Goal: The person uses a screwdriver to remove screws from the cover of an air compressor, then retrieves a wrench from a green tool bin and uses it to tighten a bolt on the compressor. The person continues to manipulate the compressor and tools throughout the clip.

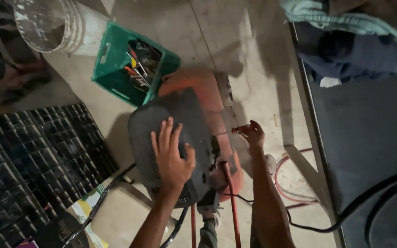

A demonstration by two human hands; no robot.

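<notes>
Left hand (172,154), lower centre of the frame: open, fingers spread, palm flat on the dark grey cover (171,138) of an orange machine (203,92). Right hand (252,134), just right of centre: fingers closed on a small, thin reddish item at the machine's right edge; what the item is cannot be made out.

Risks, as judged: the flat palm gives no real grip, so the machine could shift or tip on the concrete floor (249,55) under sideways pressure. A black cable (309,225) and a red hose (279,177) loop on the floor beside the person's legs and could snag a foot or drag on the machine. Low light makes slips with the small item likely.

Condition of the machine: centre of frame, standing on the floor; rounded orange body, scuffed and dusty; the grey cover hides most of its top.

Further off: green crate (116,69) of hand tools just beyond the machine, white bucket (65,23) at upper left.
</notes>
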